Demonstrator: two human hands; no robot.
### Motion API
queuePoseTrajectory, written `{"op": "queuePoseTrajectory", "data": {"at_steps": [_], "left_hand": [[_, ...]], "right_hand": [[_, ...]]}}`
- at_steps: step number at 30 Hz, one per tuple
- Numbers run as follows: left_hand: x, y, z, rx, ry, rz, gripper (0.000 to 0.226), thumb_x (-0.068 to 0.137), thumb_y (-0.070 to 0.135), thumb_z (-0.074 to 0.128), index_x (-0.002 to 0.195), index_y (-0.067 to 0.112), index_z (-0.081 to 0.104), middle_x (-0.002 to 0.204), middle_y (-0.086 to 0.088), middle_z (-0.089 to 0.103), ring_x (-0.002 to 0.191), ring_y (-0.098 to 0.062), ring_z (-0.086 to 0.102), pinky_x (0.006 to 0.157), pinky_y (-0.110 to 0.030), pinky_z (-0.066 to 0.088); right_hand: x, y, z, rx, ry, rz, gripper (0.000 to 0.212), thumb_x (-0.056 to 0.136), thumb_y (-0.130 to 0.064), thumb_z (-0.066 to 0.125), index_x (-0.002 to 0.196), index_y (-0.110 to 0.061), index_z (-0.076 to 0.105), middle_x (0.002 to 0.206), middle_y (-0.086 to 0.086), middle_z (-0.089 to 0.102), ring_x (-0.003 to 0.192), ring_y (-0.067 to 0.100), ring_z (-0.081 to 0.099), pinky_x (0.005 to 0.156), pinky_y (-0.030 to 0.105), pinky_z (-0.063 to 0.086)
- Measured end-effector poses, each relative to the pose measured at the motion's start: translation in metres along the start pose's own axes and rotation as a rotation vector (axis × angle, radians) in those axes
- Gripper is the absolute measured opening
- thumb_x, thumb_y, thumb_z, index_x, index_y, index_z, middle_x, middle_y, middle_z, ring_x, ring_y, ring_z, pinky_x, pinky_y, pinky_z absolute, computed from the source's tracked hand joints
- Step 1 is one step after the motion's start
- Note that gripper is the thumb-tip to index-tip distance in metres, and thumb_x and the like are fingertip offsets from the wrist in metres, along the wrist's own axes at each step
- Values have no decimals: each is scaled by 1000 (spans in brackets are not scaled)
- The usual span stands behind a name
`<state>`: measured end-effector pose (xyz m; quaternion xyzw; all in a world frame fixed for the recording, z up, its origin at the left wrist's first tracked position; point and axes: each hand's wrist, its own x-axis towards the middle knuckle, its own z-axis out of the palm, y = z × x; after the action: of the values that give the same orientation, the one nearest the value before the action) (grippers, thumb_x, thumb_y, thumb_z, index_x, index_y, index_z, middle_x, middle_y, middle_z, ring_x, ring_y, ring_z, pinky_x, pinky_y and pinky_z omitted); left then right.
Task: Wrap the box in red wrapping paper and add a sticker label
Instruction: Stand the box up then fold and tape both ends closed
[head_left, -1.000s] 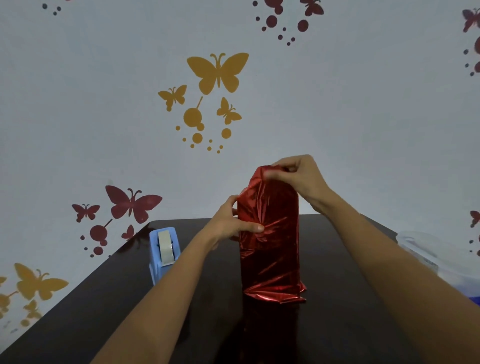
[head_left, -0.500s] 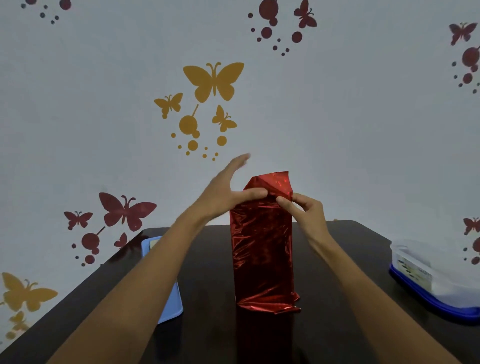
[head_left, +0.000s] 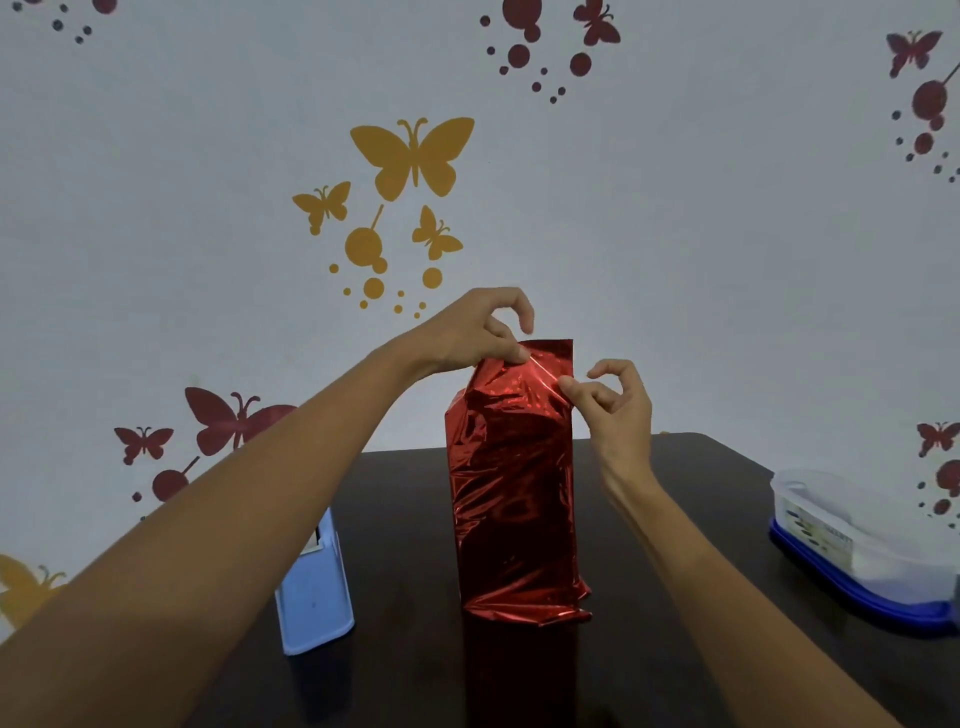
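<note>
A tall box wrapped in shiny red wrapping paper stands upright on the dark table, its paper crumpled at the bottom and sticking up loose at the top. My left hand pinches the paper's top left edge between thumb and fingers. My right hand pinches the paper at the top right side, just below the raised flap. The box itself is hidden under the paper. No sticker label is in view.
A light blue tape dispenser stands left of the box, partly behind my left forearm. A clear plastic container with a blue lid sits at the table's right edge. The wall with butterfly decals is close behind.
My left hand went from flat against the top to pinching the top left edge. My right hand slid up the right side. The top flap stands more upright.
</note>
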<state>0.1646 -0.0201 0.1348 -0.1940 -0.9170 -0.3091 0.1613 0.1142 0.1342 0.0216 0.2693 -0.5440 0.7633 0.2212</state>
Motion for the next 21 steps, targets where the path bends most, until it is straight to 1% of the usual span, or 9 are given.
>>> {"op": "queuePoseTrajectory", "data": {"at_steps": [2,3,4,6,8,11,14,17,21], "left_hand": [[3,1,0,41,-36,35,13,88,1,61,99,5,66,70,-2,64,52,0,53,52,-8,39],[5,2,0,62,-48,54,16,89,0,59,100,5,70,77,0,67,61,1,58,58,-7,42],[7,2,-1,77,-59,62,20,89,0,59,103,5,71,84,2,69,70,1,61,64,-7,45],[9,3,-5,83,-90,45,24,88,3,61,109,8,71,91,7,70,80,-2,64,70,-10,48],[11,4,-10,120,-132,19,27,87,7,64,113,11,69,94,8,70,86,-6,65,75,-14,49],[13,8,-16,213,-198,19,31,83,8,69,114,12,69,97,4,71,91,-9,66,83,-18,51],[18,11,-19,313,-235,21,31,81,8,72,112,9,69,90,7,70,83,-2,66,80,-15,51],[21,13,-18,425,-239,51,24,80,10,72,104,13,73,84,9,71,73,6,64,73,-16,49],[24,17,-15,526,-231,63,15,81,15,72,95,18,76,89,4,73,81,-1,65,78,-22,50]], "right_hand": [[1,1,1,-18,0,-56,18,84,-12,68,84,-20,52,55,-6,62,65,8,61,90,34,42],[1,0,1,-26,-4,-81,12,84,-12,68,84,-21,59,63,-4,65,68,11,62,87,34,45],[2,0,2,-43,-12,-98,7,84,-14,67,84,-21,66,71,-2,68,74,13,64,84,32,48],[2,-1,2,-90,-43,-100,4,83,-19,68,85,-20,72,81,-4,71,82,9,65,80,19,49],[2,-2,0,-157,-88,-95,14,78,-23,72,90,-18,73,86,-6,71,84,2,64,76,10,46],[4,-3,-4,-264,-152,-79,30,69,-30,77,97,-19,73,92,-10,70,90,-1,61,80,8,45],[7,-7,-5,-376,-169,-86,30,69,-35,78,96,-23,73,94,-12,70,95,5,60,89,20,44],[9,-11,-4,-475,-173,-131,17,74,-37,75,88,-28,74,86,-12,70,88,5,56,89,29,44],[10,-14,-3,-545,-151,-143,4,76,-39,72,75,-37,69,80,-20,67,83,-2,55,88,31,44]]}}
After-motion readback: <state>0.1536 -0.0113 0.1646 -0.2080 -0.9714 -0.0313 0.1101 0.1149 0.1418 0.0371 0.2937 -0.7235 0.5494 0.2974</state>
